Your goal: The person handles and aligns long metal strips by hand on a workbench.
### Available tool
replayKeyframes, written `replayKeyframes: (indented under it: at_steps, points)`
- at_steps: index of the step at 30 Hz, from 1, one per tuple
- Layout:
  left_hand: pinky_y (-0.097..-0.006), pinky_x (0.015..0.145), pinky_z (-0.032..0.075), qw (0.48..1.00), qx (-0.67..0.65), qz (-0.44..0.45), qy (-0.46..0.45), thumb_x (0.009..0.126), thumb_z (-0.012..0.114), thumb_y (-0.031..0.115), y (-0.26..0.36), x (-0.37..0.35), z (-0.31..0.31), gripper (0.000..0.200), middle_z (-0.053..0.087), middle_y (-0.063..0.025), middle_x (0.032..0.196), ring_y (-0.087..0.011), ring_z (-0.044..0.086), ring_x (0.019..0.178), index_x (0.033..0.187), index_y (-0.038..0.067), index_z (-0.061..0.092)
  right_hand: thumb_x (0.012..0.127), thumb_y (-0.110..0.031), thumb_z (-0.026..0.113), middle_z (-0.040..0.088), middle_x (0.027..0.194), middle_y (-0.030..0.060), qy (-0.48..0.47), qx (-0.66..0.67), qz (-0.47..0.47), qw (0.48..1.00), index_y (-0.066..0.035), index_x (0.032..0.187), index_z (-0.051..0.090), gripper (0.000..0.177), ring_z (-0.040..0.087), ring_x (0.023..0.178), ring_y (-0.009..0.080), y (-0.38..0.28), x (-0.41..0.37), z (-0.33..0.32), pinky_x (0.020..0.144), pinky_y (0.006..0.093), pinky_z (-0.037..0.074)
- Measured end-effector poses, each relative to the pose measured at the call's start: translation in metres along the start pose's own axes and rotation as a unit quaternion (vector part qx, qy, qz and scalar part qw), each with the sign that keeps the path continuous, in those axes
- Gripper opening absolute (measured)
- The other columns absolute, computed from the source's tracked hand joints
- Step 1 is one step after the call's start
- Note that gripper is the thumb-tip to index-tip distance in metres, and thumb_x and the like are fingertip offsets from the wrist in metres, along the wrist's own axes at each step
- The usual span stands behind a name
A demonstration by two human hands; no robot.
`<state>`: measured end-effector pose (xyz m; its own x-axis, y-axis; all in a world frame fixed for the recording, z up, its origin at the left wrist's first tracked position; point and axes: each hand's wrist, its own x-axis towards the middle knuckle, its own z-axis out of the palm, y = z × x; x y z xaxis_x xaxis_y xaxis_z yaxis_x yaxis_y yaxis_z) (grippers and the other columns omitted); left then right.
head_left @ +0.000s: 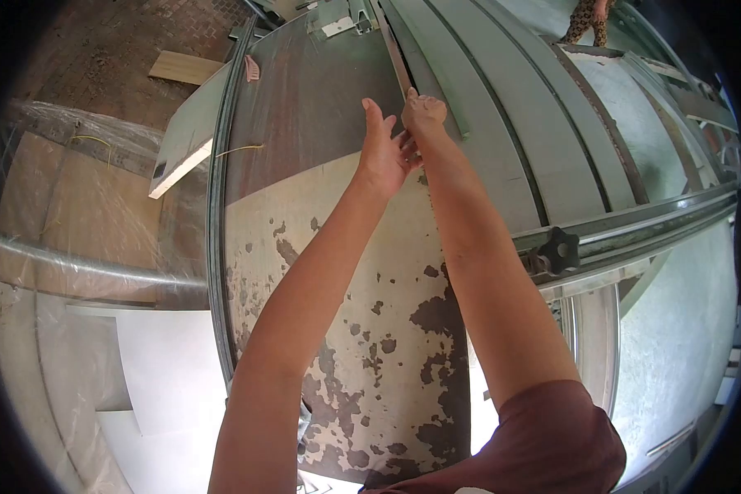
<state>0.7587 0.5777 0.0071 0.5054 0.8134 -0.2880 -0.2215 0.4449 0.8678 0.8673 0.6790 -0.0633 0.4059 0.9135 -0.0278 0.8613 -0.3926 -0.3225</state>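
Observation:
My right hand (426, 112) is closed at the near end of a long thin brown strip (396, 51), which runs away from me over the machine table (305, 90). The fingers hide the strip's end. Just left of and below it, my left hand (384, 154) is open, thumb up and fingers spread. Its fingertips reach close to the right wrist; whether they touch cannot be told. Beneath both arms lies a pale worn panel (354, 247) with dark peeled patches.
Grey slotted metal beds (502, 123) run along the right, with a black star knob (560, 251) on a rail. On the left are a leaning white-edged board (191, 132), a pink piece (252, 69) and plastic-wrapped sheets (99, 206). A person's patterned trousers (586, 23) show at top right.

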Motion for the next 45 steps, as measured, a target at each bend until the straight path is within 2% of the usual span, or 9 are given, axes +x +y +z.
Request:
replayKeyframes:
  at_steps: [16, 22, 30, 36, 38, 39, 40, 42, 45]
  points:
    - [-0.0335, 0.084, 0.038, 0.998, -0.05, 0.023, -0.038, 0.07, 0.032, 0.077, -0.009, 0.003, -0.004, 0.105, 0.033, -0.013, 0.127, -0.02, 0.045, 0.098, 0.137, 0.004, -0.003, 0.084, -0.021, 0.043, 0.056, 0.113, 0.0055, 0.012, 0.042, 0.0, 0.999, -0.017, 0.127, 0.04, 0.043, 0.055, 0.103, 0.0226, -0.003, 0.029, 0.004, 0.075, 0.0365, 0.049]
    - [-0.0325, 0.081, 0.039, 0.996, -0.073, 0.023, -0.049, 0.072, 0.03, 0.075, -0.008, -0.021, 0.01, 0.102, 0.041, -0.0104, 0.115, -0.018, 0.047, 0.09, 0.137, 0.004, -0.002, 0.075, -0.026, 0.051, 0.058, 0.11, 0.0065, 0.004, 0.074, 0.003, 0.997, -0.014, 0.104, 0.06, 0.033, 0.056, 0.101, 0.0231, -0.004, 0.013, -0.035, 0.077, 0.0346, 0.047]
    - [-0.0405, 0.088, 0.04, 0.993, -0.098, -0.009, 0.061, 0.078, 0.03, 0.069, -0.012, -0.088, -0.009, 0.093, 0.034, -0.0183, 0.127, -0.0307, 0.047, 0.105, 0.136, 0.004, 0.0, 0.076, -0.04, 0.05, 0.064, 0.074, 0.0082, -0.096, 0.293, -0.015, 0.951, -0.006, 0.092, 0.061, 0.039, 0.062, 0.075, 0.0243, -0.017, -0.05, -0.117, 0.068, 0.0351, 0.046]
    - [-0.0461, 0.09, 0.04, 0.974, -0.169, -0.069, 0.135, 0.084, 0.026, 0.061, -0.027, -0.142, -0.058, 0.08, 0.035, -0.0201, 0.128, -0.0335, 0.046, 0.108, 0.136, 0.005, 0.003, 0.08, -0.046, 0.047, 0.059, 0.074, 0.0225, -0.052, 0.458, -0.098, 0.882, 0.005, 0.095, 0.054, 0.054, 0.061, 0.069, 0.0334, -0.004, -0.236, -0.077, 0.065, 0.0395, 0.045]
    - [-0.0471, 0.089, 0.04, 0.984, -0.14, -0.091, 0.063, 0.079, 0.039, 0.064, -0.036, -0.164, -0.061, 0.089, 0.035, -0.0188, 0.126, -0.0366, 0.049, 0.103, 0.137, 0.007, 0.002, 0.082, -0.041, 0.047, 0.059, 0.082, 0.0223, -0.027, 0.53, -0.104, 0.841, 0.005, 0.104, 0.049, 0.051, 0.06, 0.077, 0.0327, 0.014, -0.323, -0.077, 0.065, 0.038, 0.045]
    - [-0.0471, 0.089, 0.04, 0.984, -0.142, -0.081, 0.062, 0.079, 0.039, 0.064, -0.042, -0.174, -0.06, 0.089, 0.035, -0.0188, 0.126, -0.0366, 0.049, 0.103, 0.137, 0.007, 0.002, 0.083, -0.037, 0.048, 0.059, 0.083, 0.022, -0.103, 0.445, -0.049, 0.888, 0.005, 0.107, 0.047, 0.048, 0.06, 0.081, 0.0327, 0.025, -0.359, -0.084, 0.068, 0.0375, 0.044]
    - [-0.0463, 0.085, 0.043, 0.987, -0.109, -0.096, 0.071, 0.079, 0.039, 0.063, -0.05, -0.184, -0.055, 0.085, 0.04, -0.0184, 0.119, -0.0354, 0.052, 0.098, 0.135, 0.006, 0.01, 0.083, -0.035, 0.05, 0.058, 0.087, 0.0238, -0.099, 0.536, -0.06, 0.836, 0.004, 0.105, 0.047, 0.045, 0.058, 0.085, 0.0351, 0.034, -0.398, -0.068, 0.071, 0.0386, 0.044]
    - [-0.0456, 0.082, 0.046, 0.988, -0.076, -0.108, 0.08, 0.079, 0.04, 0.062, -0.063, -0.206, -0.039, 0.082, 0.046, -0.018, 0.113, -0.0341, 0.055, 0.094, 0.132, 0.004, 0.019, 0.084, -0.032, 0.049, 0.057, 0.092, 0.0251, -0.179, 0.431, -0.037, 0.884, 0.003, 0.106, 0.043, 0.042, 0.056, 0.086, 0.0396, 0.046, -0.473, -0.057, 0.072, 0.0412, 0.044]
    - [-0.0336, 0.056, 0.048, 0.988, -0.062, -0.129, 0.059, 0.08, 0.042, 0.06, -0.084, -0.236, -0.018, 0.063, 0.054, -0.01, 0.088, -0.0224, 0.058, 0.073, 0.112, 0.006, 0.042, 0.084, -0.034, 0.049, 0.056, 0.09, 0.0299, -0.304, 0.442, -0.031, 0.843, 0.004, 0.111, 0.034, 0.049, 0.056, 0.081, 0.0437, 0.051, -0.573, -0.056, 0.068, 0.0453, 0.044]
